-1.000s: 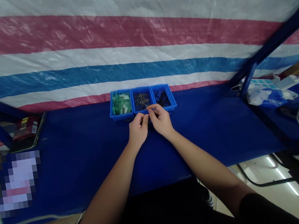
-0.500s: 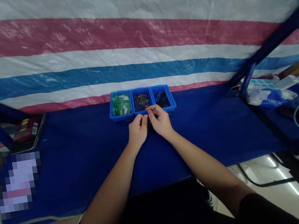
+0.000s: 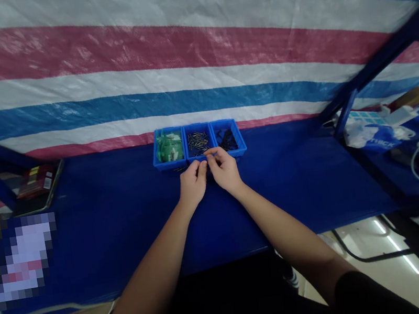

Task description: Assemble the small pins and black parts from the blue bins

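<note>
Close together over the blue table (image 3: 130, 212), my left hand (image 3: 193, 181) and my right hand (image 3: 225, 169) are both closed in a pinch. Whatever lies between the fingertips is too small to make out. Just beyond them stand three joined blue bins. The left bin (image 3: 158, 165) has green bags in it, the middle bin (image 3: 193, 158) has metal screw-like pieces, and the right bin (image 3: 243, 147) has small black parts. My right fingers partly cover the front edge of the middle and right bins. A few small pieces (image 3: 179, 169) lie before the left bin.
A dark red box (image 3: 36, 180) rests on a tray at the far left, above a pixelated area. On the right are a plastic bag (image 3: 379, 138), a white cable (image 3: 413, 162) and blue frame bars (image 3: 370, 65). A striped sheet (image 3: 180, 71) hangs behind.
</note>
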`<action>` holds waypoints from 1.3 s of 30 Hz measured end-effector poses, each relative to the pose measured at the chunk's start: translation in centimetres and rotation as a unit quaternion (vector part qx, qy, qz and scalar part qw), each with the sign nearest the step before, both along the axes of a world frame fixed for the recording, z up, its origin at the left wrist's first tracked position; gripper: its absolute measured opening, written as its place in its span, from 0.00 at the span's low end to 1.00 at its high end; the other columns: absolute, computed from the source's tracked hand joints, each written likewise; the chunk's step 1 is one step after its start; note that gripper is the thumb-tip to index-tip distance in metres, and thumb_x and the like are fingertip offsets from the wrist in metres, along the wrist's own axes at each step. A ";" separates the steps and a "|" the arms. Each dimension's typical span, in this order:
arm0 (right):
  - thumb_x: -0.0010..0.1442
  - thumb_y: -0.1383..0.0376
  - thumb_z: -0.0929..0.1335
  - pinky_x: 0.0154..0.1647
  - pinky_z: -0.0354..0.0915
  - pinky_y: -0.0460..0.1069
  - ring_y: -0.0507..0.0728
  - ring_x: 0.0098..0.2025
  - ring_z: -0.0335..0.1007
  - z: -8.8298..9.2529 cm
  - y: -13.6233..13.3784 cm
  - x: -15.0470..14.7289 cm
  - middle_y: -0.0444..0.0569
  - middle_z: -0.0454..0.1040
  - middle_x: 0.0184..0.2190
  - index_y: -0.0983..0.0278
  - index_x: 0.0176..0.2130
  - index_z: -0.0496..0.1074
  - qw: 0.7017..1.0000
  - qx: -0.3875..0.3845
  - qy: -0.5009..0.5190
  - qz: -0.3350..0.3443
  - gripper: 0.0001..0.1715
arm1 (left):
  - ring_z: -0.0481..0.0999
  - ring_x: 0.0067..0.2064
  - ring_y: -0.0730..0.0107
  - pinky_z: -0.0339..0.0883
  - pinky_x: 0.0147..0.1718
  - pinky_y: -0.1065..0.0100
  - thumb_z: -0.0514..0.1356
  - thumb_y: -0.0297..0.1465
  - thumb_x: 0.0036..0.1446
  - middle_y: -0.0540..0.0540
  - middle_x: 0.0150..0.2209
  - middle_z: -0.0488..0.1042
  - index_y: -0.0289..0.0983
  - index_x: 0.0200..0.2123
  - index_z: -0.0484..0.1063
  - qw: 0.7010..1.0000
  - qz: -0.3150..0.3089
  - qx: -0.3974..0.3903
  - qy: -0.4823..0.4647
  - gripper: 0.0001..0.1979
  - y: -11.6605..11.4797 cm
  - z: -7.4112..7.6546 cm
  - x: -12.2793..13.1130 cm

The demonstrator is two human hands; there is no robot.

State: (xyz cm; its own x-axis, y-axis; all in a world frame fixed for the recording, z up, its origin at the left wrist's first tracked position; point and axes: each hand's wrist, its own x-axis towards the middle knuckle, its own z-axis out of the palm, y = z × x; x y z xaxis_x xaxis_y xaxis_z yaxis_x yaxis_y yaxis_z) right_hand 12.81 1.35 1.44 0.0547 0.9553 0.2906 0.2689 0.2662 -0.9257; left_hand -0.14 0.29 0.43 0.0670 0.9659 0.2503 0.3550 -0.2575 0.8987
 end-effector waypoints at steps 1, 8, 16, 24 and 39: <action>0.67 0.57 0.63 0.26 0.58 0.47 0.50 0.22 0.60 0.0 0.0 0.0 0.39 0.64 0.20 0.60 0.43 0.71 1.000 0.000 0.000 0.001 0.12 | 0.68 0.22 0.75 0.59 0.27 0.71 0.51 0.45 0.67 0.54 0.18 0.67 0.38 0.26 0.64 1.000 0.001 -0.001 -0.001 0.21 0.0 0.0 0.0; 0.67 0.56 0.62 0.26 0.58 0.48 0.50 0.22 0.60 -0.1 0.0 0.0 0.39 0.64 0.20 0.60 0.43 0.71 1.000 0.000 0.002 0.004 0.13 | 0.68 0.23 0.75 0.59 0.27 0.71 0.51 0.45 0.67 0.53 0.19 0.67 0.38 0.25 0.64 1.000 0.003 0.002 0.000 0.22 0.1 -0.1 0.0; 0.67 0.57 0.63 0.25 0.56 0.47 0.50 0.21 0.58 0.2 -0.1 0.0 0.39 0.62 0.19 0.61 0.42 0.72 1.000 0.002 -0.004 -0.001 0.12 | 0.67 0.23 0.75 0.59 0.28 0.70 0.51 0.46 0.67 0.53 0.19 0.67 0.38 0.25 0.63 1.000 0.005 -0.001 0.002 0.22 0.1 0.0 0.1; 0.67 0.58 0.63 0.25 0.57 0.47 0.50 0.22 0.59 0.1 0.0 0.0 0.39 0.65 0.20 0.60 0.43 0.71 1.000 -0.001 -0.003 0.006 0.12 | 0.68 0.23 0.75 0.59 0.28 0.71 0.51 0.46 0.67 0.53 0.19 0.67 0.38 0.26 0.64 1.000 0.011 -0.001 -0.006 0.22 0.1 -0.1 0.1; 0.65 0.60 0.63 0.27 0.58 0.46 0.49 0.24 0.62 0.1 -0.1 0.2 0.41 0.69 0.24 0.61 0.42 0.72 0.997 -0.012 -0.062 0.048 0.11 | 0.67 0.24 0.75 0.58 0.27 0.71 0.50 0.45 0.68 0.52 0.20 0.67 0.38 0.26 0.65 1.000 0.024 0.000 0.003 0.21 0.2 -0.3 0.0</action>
